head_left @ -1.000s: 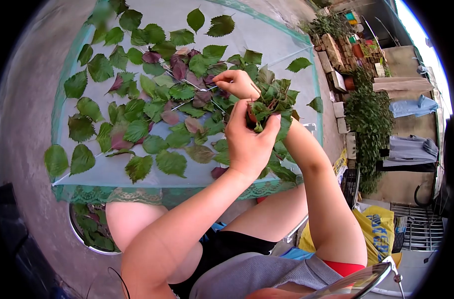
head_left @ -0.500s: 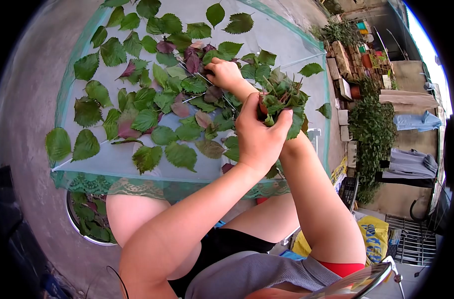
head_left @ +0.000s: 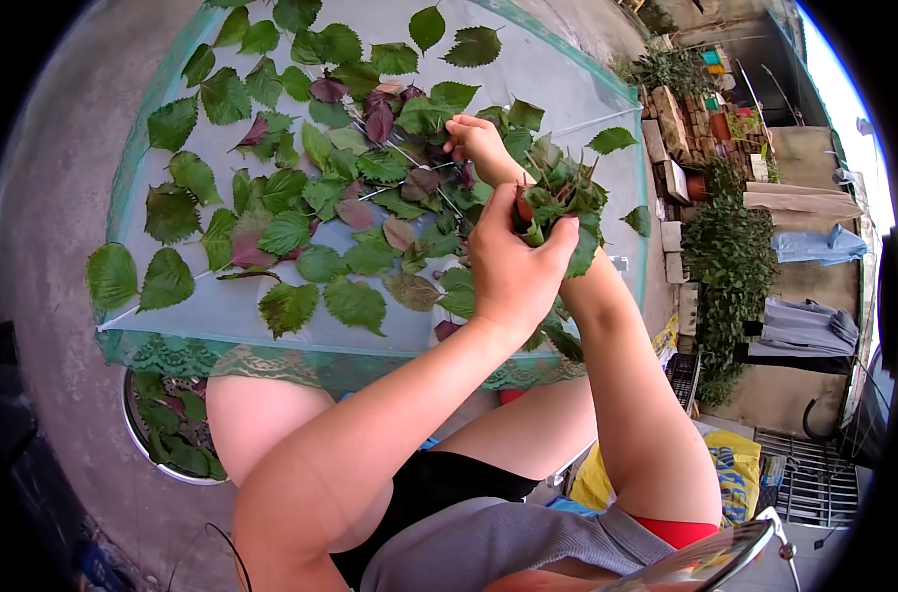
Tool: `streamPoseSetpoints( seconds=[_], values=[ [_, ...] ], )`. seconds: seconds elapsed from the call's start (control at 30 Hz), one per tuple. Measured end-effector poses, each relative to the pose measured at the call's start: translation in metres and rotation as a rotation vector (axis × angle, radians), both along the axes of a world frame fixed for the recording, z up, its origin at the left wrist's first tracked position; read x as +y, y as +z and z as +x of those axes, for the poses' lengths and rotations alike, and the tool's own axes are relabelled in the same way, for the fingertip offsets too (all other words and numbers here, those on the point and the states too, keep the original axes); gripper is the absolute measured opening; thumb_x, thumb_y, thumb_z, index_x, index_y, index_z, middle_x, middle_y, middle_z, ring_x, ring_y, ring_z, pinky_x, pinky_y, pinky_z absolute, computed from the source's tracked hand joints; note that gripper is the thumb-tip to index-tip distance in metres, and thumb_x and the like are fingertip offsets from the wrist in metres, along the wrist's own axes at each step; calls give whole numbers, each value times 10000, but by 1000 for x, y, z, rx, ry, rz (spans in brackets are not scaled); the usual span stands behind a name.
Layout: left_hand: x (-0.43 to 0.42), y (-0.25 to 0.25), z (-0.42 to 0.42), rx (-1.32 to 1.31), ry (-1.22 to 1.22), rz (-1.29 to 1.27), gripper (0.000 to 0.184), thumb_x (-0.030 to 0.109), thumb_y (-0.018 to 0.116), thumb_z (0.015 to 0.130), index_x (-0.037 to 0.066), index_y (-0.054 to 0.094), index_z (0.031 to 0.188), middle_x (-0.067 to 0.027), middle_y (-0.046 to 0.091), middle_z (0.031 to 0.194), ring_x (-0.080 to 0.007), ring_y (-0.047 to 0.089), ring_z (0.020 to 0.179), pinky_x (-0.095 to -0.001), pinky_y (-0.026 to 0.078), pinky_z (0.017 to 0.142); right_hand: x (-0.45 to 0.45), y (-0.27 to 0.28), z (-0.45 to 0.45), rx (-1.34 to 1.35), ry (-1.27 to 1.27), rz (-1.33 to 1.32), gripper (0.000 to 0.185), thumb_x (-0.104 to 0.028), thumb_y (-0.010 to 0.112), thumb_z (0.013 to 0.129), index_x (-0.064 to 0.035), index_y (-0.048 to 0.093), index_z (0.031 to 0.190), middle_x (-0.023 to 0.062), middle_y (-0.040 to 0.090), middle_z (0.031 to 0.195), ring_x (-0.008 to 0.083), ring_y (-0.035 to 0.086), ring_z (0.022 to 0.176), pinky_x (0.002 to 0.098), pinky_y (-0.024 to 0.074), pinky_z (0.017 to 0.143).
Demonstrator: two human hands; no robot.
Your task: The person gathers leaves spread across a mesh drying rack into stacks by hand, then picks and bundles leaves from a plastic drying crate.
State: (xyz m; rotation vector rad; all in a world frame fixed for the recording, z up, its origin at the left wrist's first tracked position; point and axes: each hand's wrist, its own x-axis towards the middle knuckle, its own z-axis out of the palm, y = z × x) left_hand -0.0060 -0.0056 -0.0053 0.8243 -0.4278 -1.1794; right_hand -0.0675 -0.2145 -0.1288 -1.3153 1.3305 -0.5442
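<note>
My left hand is wrapped round a thick bunch of green serrated leaves, perilla by their look, with the thumb pressed along the near side and stems poking up. Beyond it, my right hand is low over the leaves, its fingers curled together beside a green leaf; whatever is between the fingertips is too small to make out. My left hand and the bunch cover part of the right wrist. Loose green and purple leaves lie scattered over a pale mesh cover with a green lace edge, some overlapping.
Thin metal ribs show through the mesh. A round metal-rimmed container of leaves is on the floor at lower left. At right are a yellow bag, a metal rack, climbing plants and hanging clothes.
My right hand has drawn back to the right, uncovering more of the green leaf near its fingertips. My left hand has stayed almost in place with the bunch. The view has shifted slightly.
</note>
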Motion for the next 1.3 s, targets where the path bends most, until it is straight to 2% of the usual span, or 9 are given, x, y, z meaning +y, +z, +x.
streamPoseSetpoints(
  seconds=[0.03,0.2,0.33,0.6,0.83,1.13,1.23,1.3],
  values=[
    [1,0,1,-39,-46,3,204,52,687,799,27,570,965,-16,630,915,-81,574,813,-249,475,739,2,1,-1,1,-1,0,100,-161,620,893,-62,608,896,6,579,704,118,564,573,254,417,505],
    [0,0,-1,-33,-57,12,205,50,680,799,26,571,971,-22,635,923,-85,581,824,-253,477,744,2,15,-7,43,19,25,125,-151,672,876,-65,599,930,-15,584,760,99,590,634,234,427,523],
    [0,0,-1,-33,-60,12,218,52,678,799,22,574,989,-30,641,940,-90,590,839,-256,479,753,0,20,-10,-16,15,92,123,-162,671,887,-74,591,918,-18,582,766,95,587,622,223,425,524],
    [-2,-1,0,-35,-49,14,214,51,676,797,22,572,981,-31,640,935,-88,590,839,-258,480,752,5,29,-8,-105,5,108,97,-115,628,908,-50,559,892,32,599,812,164,663,701,247,490,562],
    [-2,0,-1,-62,-25,15,216,50,682,789,21,574,973,-34,643,926,-92,592,825,-262,482,745,15,38,-7,-163,1,45,88,-82,618,901,-52,540,875,33,596,811,165,656,669,258,496,541],
    [0,-2,-3,-72,-58,44,196,45,685,788,18,578,949,-36,644,910,-92,591,814,-264,484,737,3,17,-19,184,-6,-179,41,-105,607,909,-74,587,890,-4,579,729,112,615,593,230,435,467],
    [-1,-1,-3,-51,-41,31,196,44,686,787,18,577,948,-32,641,906,-89,588,812,-262,484,735,1,10,-20,230,-18,-169,55,-119,616,906,-69,600,921,-1,603,786,102,615,630,235,435,490],
    [-2,-2,-3,-49,-49,38,197,42,686,787,18,577,949,-31,640,905,-89,588,813,-261,483,737,1,11,-18,35,22,-21,140,-148,634,900,-47,627,997,11,637,869,113,624,719,255,472,577]
  ],
)
